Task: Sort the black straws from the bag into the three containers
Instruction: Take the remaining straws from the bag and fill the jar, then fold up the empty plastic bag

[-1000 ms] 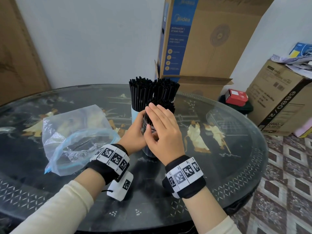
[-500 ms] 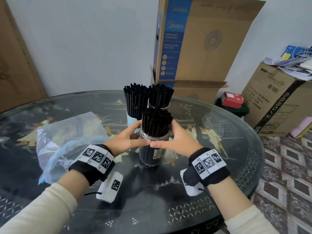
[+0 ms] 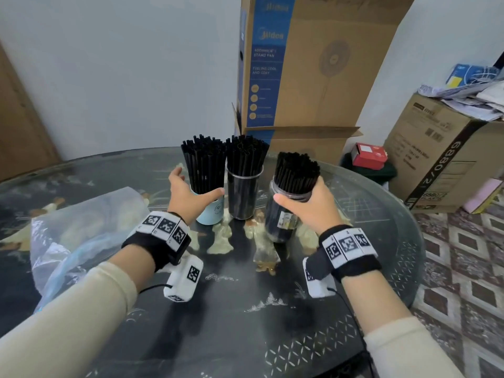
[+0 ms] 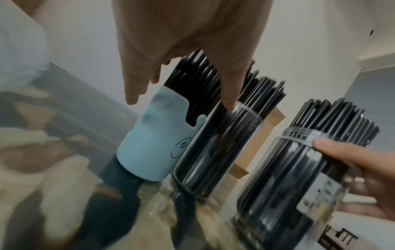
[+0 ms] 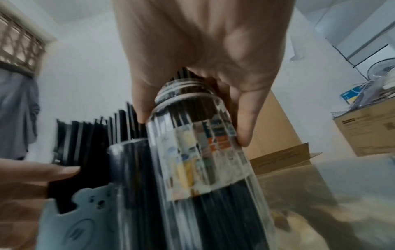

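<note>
On the glass-topped table [image 3: 245, 336], at about twelve o'clock from the person, three containers are standing packed with black straws. Toward eleven o'clock, the blue cup [image 3: 211, 214] and the clear tumbler [image 3: 242, 197] are sitting side by side, touching or nearly so, each with its straws [image 3: 203, 162] fanning upward out of the rim. At about one o'clock the right hand [image 3: 308, 208] is wrapping thumb and fingers round the neck of the labelled jar [image 3: 281, 216], just under its screw thread. The jar is leaning with its top toward one o'clock; the head view is not showing plainly whether its base is resting on the glass or hanging just above it.

That high grip looks deliberate: holding at the neck is keeping the bundle of straws [image 3: 296, 173] pinned inside the mouth while the jar is being set beside the others, so the three end in a row.

The left hand [image 3: 188, 197] is spread open at about eleven o'clock, thumb stretching toward the tumbler and fingers reaching round the far side of the blue cup, holding nothing. In the left wrist view its fingertips [image 4: 229, 99] are hovering by the straws above both rims, seemingly ready to steady the pair against a knock from the arriving jar.

At nine o'clock the clear plastic bag [image 3: 81, 230] is lying slack and crumpled; no straws are showing in it, which suggests the sorting itself is finished and only the arranging remains. Off the table, at two o'clock, cardboard boxes [image 3: 441, 159] are stacked on the floor.
</note>
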A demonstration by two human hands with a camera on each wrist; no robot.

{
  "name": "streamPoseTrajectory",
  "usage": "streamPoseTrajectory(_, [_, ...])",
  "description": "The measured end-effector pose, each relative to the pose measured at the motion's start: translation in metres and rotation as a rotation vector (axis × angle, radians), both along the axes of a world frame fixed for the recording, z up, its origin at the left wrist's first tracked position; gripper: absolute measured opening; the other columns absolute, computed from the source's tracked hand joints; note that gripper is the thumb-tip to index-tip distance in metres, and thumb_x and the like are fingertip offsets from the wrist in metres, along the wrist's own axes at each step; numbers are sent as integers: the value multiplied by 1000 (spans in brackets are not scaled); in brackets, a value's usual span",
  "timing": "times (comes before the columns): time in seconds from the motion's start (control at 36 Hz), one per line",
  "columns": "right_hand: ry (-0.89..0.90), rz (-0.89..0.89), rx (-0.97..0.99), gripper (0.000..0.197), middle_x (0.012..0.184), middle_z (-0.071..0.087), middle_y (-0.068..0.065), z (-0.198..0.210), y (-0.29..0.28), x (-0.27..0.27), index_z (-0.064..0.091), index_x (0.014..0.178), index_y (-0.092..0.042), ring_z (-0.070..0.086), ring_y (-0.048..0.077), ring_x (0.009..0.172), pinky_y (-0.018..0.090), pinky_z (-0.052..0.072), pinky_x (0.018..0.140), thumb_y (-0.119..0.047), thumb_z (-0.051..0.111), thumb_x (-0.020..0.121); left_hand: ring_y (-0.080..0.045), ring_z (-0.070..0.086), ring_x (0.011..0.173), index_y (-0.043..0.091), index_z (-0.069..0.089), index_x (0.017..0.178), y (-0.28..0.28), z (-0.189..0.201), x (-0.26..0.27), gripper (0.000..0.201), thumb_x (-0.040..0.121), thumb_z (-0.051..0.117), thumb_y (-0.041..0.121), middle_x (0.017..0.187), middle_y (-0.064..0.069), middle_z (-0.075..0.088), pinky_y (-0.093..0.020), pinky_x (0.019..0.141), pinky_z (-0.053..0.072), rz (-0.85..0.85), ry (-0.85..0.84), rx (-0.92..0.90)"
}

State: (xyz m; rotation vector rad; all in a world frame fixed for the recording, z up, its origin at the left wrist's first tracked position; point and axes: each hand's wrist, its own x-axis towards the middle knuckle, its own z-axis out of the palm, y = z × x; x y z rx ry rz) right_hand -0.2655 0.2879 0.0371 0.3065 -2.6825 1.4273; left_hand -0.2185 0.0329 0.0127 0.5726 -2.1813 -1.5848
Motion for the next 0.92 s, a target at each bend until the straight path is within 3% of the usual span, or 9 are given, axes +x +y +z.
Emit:
streamPoseTrajectory(0.08, [4, -67, 6, 92, 136, 53, 2, -1, -4, -23, 36, 140, -13, 54, 21, 122, 28, 43, 91, -50, 81, 69, -23, 36, 136, 10, 11, 148, -2, -4, -13, 110, 69, 85, 28, 149, -7, 33, -35, 110, 32, -15, -46, -2])
streamPoseTrajectory(0.25, [25, -136, -19, 90, 138, 49, 7, -6, -23, -56, 31, 141, -9, 53, 26, 122, 33, 46, 94, -50, 77, 75, -24, 52, 120, 11, 34, 136, 1, -18, -19, 82, 73, 81, 35, 132, -4, 53, -34, 93, 44, 42, -117, -83])
streamPoseTrajectory(0.5, [18, -152, -50, 95, 143, 43, 7, -8, -39, -74, 26, 145, -9, 46, 25, 130, 36, 41, 103, -51, 76, 76, -21, 51, 120, 13, 37, 133, -1, -24, -22, 77, 74, 80, 37, 131, -1, 53, -32, 95, 42, 63, -111, -100])
streamPoseTrajectory(0.67, [42, -182, -31, 117, 160, 11, 12, -12, -35, -61, 0, 153, -8, 15, 26, 147, 43, 21, 117, -60, 71, 76, -21, 50, 122, 13, 35, 136, 0, -24, -22, 79, 75, 79, 39, 133, -1, 52, -33, 97, 42, 47, -125, -104])
streamPoseTrajectory(0.75, [185, -293, 19, 103, 155, 19, 16, -15, -35, -45, 10, 152, -7, 20, 30, 143, 46, 22, 116, -56, 67, 81, -19, 45, 128, 12, 31, 140, -3, -23, -17, 91, 70, 82, 41, 139, -1, 46, -31, 103, 38, 16, -106, -83])
streamPoseTrajectory(0.83, [361, -347, 22, 75, 138, 35, 17, -20, -42, -21, 33, 140, -5, 33, 31, 126, 43, 32, 105, -40, 67, 83, -21, 27, 141, 10, 16, 149, -5, -17, -3, 111, 67, 82, 46, 153, -6, 27, -39, 115, 28, 22, -120, -121])
streamPoseTrajectory(0.86, [401, -317, 25, 64, 132, 40, 16, -21, -47, -12, 39, 133, -5, 36, 30, 120, 38, 33, 100, -34, 67, 84, -21, 23, 142, 9, 14, 150, -5, -16, 3, 107, 71, 80, 40, 154, -8, 23, -38, 115, 26, 25, -119, -156])
streamPoseTrajectory(0.92, [413, -177, 54, 43, 117, 47, 12, -23, -60, 7, 48, 120, -6, 41, 27, 108, 28, 32, 89, -27, 64, 86, -19, 30, 137, 11, 24, 147, -6, -11, 19, 90, 77, 76, 31, 148, -9, 30, -33, 111, 29, 19, -79, -228])
